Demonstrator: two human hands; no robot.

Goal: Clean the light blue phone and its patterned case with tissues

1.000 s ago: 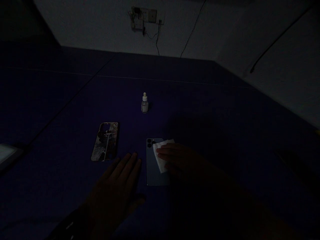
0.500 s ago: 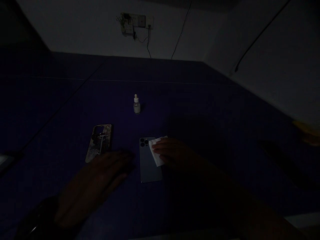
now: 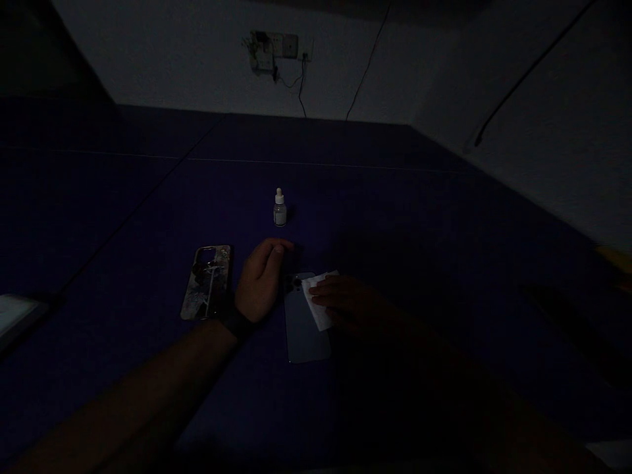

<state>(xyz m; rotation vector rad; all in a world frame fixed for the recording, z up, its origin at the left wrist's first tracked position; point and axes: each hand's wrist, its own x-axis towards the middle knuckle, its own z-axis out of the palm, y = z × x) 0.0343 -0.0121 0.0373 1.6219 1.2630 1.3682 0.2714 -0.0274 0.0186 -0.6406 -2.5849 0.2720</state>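
A blue-grey smartphone [image 3: 303,336] lies back up on the dark blue surface, its camera lenses at the top left. My right hand [image 3: 345,299] holds a folded white wipe [image 3: 318,306] against the phone's right side, its fingers over the cloth. My left hand [image 3: 259,280], with a dark band at the wrist, is just left of the phone's top; its fingers reach rightward, partly bent, and hold nothing I can see. Beyond them a small dropper bottle [image 3: 280,214] with a white cap stands upright. To the left lies a patterned phone case [image 3: 205,283].
At the far left edge sits a pale flat object [image 3: 20,313], partly out of frame. Wall sockets [image 3: 281,46] with plugs and cords are at the back. A dark long shape [image 3: 567,329] lies at the right, hard to make out in the dim light.
My left hand has moved forward and right, from beside the case's lower end to near the phone's top and the bottle. The right hand still holds the wipe on the phone.
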